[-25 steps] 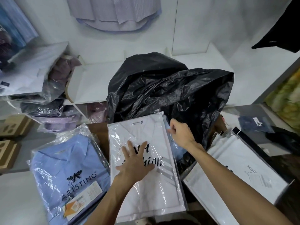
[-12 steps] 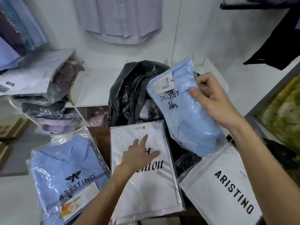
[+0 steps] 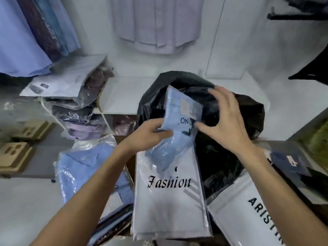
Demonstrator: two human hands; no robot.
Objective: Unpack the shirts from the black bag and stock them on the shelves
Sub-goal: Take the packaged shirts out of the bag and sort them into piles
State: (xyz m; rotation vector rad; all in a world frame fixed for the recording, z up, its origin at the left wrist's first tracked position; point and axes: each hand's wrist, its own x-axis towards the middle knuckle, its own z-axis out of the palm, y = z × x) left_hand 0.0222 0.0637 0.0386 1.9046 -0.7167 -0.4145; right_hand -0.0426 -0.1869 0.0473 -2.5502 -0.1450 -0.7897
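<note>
The black bag stands open in the middle, crumpled, against the white shelf. A light blue packed shirt hangs in front of the bag's mouth. My left hand grips its left edge. My right hand is beside its right edge with the fingers spread, thumb at the pack; whether it grips is unclear. Below lies a white packed shirt printed "Fashion". A blue packed shirt lies to its left and a white "ARISTINO" pack to its right.
A stack of packed shirts fills the shelf's left end. Shirts hang on the wall above: blue ones at left, a pale one at centre. Cardboard boxes sit at far left. A dark packet lies at right.
The blue shirt pack has come down from my raised right hand to in front of the bag. My left hand left the white pack and took the blue pack's left edge.
</note>
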